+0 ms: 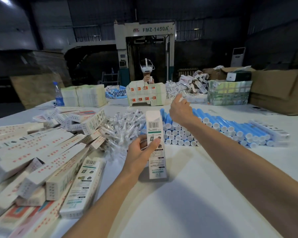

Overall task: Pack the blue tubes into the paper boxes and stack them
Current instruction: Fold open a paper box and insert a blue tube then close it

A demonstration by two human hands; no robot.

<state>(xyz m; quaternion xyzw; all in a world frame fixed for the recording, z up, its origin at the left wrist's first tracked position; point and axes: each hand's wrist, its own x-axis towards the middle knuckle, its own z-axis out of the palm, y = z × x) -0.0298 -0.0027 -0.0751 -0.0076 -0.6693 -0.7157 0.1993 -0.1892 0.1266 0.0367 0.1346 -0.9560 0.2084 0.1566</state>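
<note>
Probably a factory packing floor: FMZ-1450A machine [144,42], cardboard cartons [279,90].

Left hand [141,152] grips an upright paper box [154,125] — right hand [180,110] hovers over the blue tubes [215,123].

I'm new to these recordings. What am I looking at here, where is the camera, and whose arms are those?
There is no machine here. One camera sits on a person's head, looking forward and down, so the two bare arms are the wearer's own. The left hand grips an upright paper box. The right hand is raised above the rows of blue tubes; whether it pinches anything is unclear. On the white table, a heap of paper boxes lies at the left, with a pile of clear-wrapped parts behind it. Across the table is another person wearing a headset.
</note>
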